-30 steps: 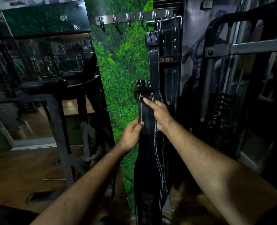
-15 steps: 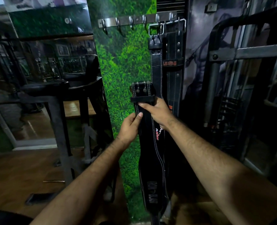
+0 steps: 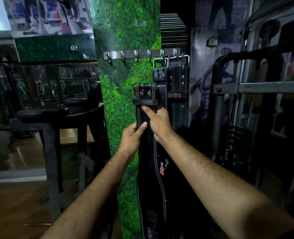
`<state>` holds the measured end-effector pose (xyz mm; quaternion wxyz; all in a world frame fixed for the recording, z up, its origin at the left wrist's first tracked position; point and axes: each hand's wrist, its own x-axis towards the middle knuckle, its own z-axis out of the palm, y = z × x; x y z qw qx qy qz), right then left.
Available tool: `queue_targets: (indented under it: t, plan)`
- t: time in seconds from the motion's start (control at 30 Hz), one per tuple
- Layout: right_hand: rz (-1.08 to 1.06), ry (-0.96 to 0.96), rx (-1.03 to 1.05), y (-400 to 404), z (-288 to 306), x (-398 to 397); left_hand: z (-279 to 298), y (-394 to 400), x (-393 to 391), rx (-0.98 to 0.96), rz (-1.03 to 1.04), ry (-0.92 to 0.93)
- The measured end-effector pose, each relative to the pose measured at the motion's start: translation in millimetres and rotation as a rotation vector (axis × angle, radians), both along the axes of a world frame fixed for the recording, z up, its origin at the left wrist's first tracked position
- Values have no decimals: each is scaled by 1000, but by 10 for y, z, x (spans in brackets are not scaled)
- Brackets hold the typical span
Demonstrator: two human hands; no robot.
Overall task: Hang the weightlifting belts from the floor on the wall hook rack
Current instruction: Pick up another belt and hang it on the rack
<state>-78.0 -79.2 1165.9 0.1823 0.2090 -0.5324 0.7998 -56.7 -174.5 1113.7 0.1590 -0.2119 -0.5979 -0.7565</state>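
Both hands closed on one black belt (image 3: 149,169), held upright before the green wall panel (image 3: 125,94). Left hand (image 3: 131,138) wrapped round the left edge, thumb lying across the front face. Right hand (image 3: 158,122) just above and to the right, touching the left, index finger stretched up to the strap keeper (image 3: 145,101) near the top. Folded upper end of the belt, with two rivets and white stitching, standing a little above the fingers and well below the rack (image 3: 142,54). Lower part hanging down between the forearms, widening, small red logo on its face, pale lettering near the bottom edge of view. Not on any hook.

Just right of it, two more black belts hung by their metal buckles from the rightmost hooks: a narrow one (image 3: 160,78) nearest, partly hidden behind the held belt, and a wider one (image 3: 179,87) with a red-lettered band. Four hooks to the left bare. Dark bench (image 3: 44,114) to the left, metal frame (image 3: 229,88) to the right, wood floor (image 3: 16,204) below.
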Motion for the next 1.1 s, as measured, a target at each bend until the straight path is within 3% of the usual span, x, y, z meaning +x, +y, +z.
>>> queue_targets:
  t: [0.27, 0.5, 0.7, 0.93, 1.1]
  plan:
    - [-146, 53, -119, 110, 168, -129, -648, -111, 15, -131, -21, -202]
    - [-180, 0, -158, 92, 141, -195, -1086, -543, 55, -444, 66, -331]
    - [-155, -27, -103, 56, 78, -175, -788, -693, 18, -698, -11, -411]
    - [-131, -73, -62, -38, 133, -31, 377, -188, 214, -306, 20, -120]
    - [-9, -4, -58, 19, 221, 79, 354, 12, 230, -97, 58, -10]
